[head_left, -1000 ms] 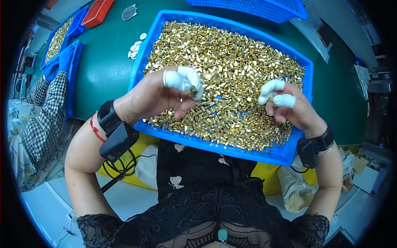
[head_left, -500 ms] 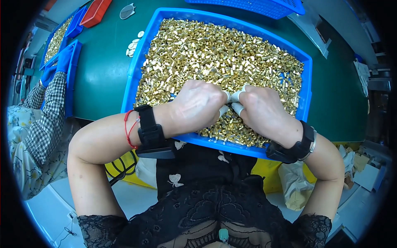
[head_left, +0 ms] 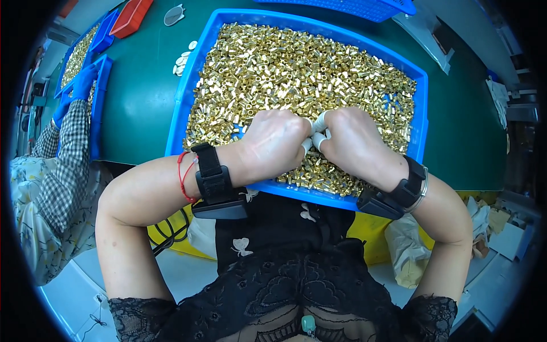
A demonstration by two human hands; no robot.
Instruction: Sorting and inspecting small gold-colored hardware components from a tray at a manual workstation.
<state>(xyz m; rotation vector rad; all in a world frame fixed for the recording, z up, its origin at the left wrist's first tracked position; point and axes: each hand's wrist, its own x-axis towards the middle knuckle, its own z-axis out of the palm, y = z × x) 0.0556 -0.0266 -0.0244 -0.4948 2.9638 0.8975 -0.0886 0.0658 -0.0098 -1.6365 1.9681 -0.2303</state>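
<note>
L hand and R hand are held knuckles-up over the pile, thumb + index of each pinched inward and met tip to tip w/ the other's; tips are covered by white finger cots. Whether a pc is gripped there can't be told, since the gap is blocked by the backs of both hands. Step in hand is judged to be close two-handed fingertip work on something small; exact action unclear. For the next move, a light, steady pinch and aligned tips are judged to be called for, w/ hands kept above the pile. Brass pcs are spread below and around the hands, massed toward 12 o'clock; bare tray floor is exposed approx. 2 and 9 o'clock. All are contained by the blue tray, set on the green table. Outside it, from the hands: white discs are placed at 10 o'clock, red bin farther out, same dir.; blue perforated basket at approx. 1. Co-worker's blue-gloved hands are seen btwn 9 and 10, well apart.
</note>
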